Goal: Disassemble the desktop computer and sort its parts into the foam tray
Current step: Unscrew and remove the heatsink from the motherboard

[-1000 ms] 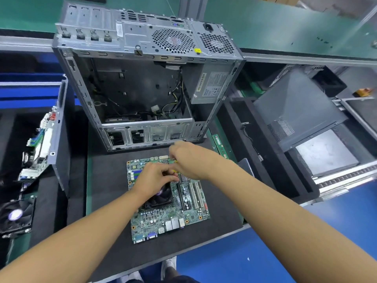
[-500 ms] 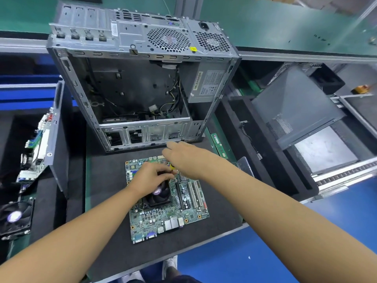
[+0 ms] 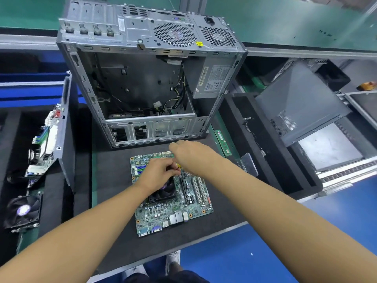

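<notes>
A green motherboard (image 3: 173, 213) lies flat on the black mat in front of the open computer case (image 3: 142, 82). Its black CPU cooler (image 3: 163, 194) is still on the board. My left hand (image 3: 159, 172) lies over the cooler's far edge, with its fingertips pinched together at a small yellow tool (image 3: 178, 165). My right hand (image 3: 189, 155) comes from the right and grips the top of that yellow tool; its tip is hidden between the hands. A power supply (image 3: 212, 80) and loose cables remain inside the case.
A black foam tray (image 3: 271, 164) on the right holds a cable, with RAM sticks (image 3: 223, 142) and a grey side panel (image 3: 295, 103) nearby. To the left are another board on a metal panel (image 3: 47, 144) and a fan (image 3: 22, 211).
Both hands stay together over the far edge of the cooler. My right hand has shifted slightly towards the case.
</notes>
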